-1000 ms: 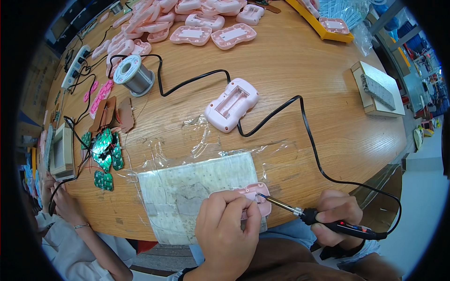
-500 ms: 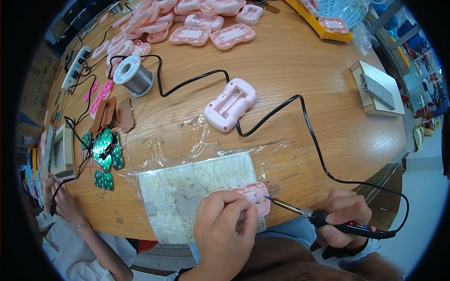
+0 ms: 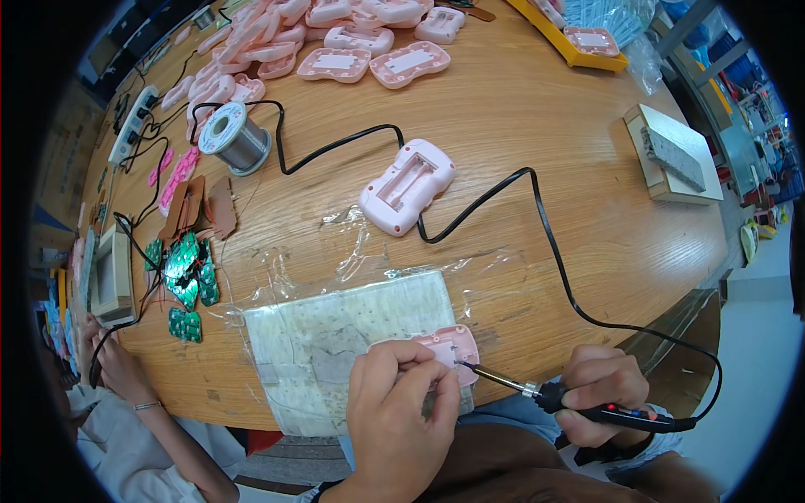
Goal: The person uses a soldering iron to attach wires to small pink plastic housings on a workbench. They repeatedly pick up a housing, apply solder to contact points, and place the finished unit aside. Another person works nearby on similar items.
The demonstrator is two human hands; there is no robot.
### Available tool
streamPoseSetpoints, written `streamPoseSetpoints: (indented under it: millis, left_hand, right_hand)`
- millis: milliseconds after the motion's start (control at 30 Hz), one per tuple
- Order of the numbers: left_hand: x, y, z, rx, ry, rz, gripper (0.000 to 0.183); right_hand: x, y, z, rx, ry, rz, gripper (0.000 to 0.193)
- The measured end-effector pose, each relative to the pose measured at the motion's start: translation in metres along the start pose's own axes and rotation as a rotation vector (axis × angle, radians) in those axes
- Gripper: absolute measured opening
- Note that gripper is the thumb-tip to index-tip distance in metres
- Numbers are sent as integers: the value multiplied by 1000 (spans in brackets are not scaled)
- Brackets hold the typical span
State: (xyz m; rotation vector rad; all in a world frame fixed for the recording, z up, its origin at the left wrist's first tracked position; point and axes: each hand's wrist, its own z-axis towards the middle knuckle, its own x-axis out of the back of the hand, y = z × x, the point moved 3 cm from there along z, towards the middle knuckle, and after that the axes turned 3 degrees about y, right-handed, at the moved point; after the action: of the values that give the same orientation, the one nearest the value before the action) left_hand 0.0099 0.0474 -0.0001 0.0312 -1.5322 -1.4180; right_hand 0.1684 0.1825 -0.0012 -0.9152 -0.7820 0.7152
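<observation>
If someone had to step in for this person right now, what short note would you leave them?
Left hand: presses down a pink shell on the grey mat at the table's near edge.
Right hand: grips the soldering iron, tip at the shell's right end.
Solder spool and green boards lie far left; another open shell mid-table.
Done: cannot tell which joints are made.
Left: probably finishing this joint; many more shells wait at the far edge.
</observation>
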Motion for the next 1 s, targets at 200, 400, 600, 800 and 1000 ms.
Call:
streamPoseSetpoints:
  millis: [200, 400, 600, 800, 1000]
  left_hand:
    - [-1, 1, -1, -8, -8, 5, 11]
    - [28, -5, 9, -30, 131, 41, 14]
    - [69, -15, 46, -91, 163, 368, 46]
    - [29, -8, 8, -99, -269, 248, 77]
    - [51, -37, -12, 23, 25, 307, 65]
  right_hand:
    - [-1, -4, 3, 66, -82, -83, 21]
    - [15, -1, 0, 46, 67, 9, 28]
    - [20, 2, -12, 18, 232, -18, 26]
    - [17, 7, -16, -120, 442, 112, 27]
    - [14, 8, -10, -195, 398, 140, 28]
